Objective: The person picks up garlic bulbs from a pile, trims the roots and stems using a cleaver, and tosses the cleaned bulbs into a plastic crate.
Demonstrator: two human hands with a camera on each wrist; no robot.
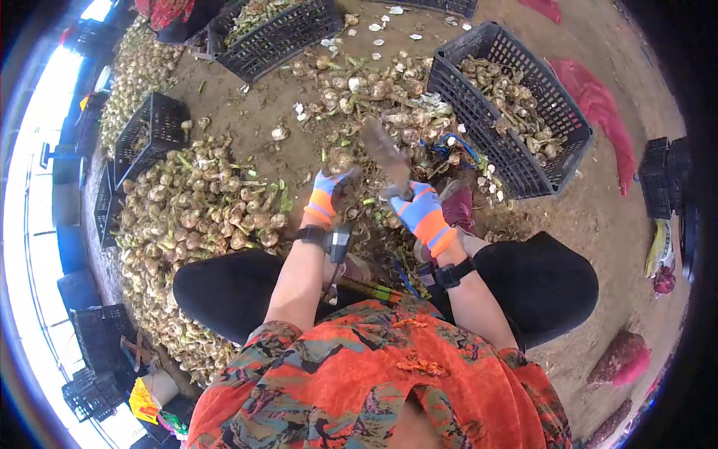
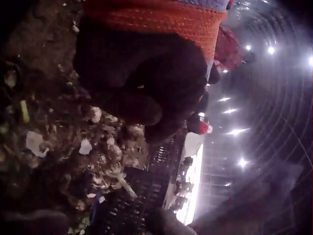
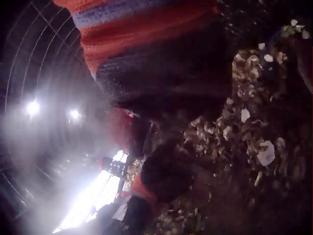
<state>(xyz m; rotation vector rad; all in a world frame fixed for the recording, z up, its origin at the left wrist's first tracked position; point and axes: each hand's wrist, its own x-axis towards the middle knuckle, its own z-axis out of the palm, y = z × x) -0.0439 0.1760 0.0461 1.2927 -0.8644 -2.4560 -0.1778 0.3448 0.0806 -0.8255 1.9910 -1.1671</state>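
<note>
In the head view my gloved right hand grips a knife, its broad, dirt-brown blade pointing forward and away from me. To its left is my gloved left hand, fingers curled, with a garlic bulb at the fingertips. The left wrist view shows the dark-coated curled fingers from close up, and they hide most of what lies inside them. Dark glove fabric fills the top of the right wrist view and covers the knife. Loose garlic and trimmings lie on the ground ahead of both hands.
A large heap of garlic spreads at the left. A black crate part-filled with garlic stands at the front right; another crate is further off. Pink netting lies beyond the right crate. My bent knees flank the work area.
</note>
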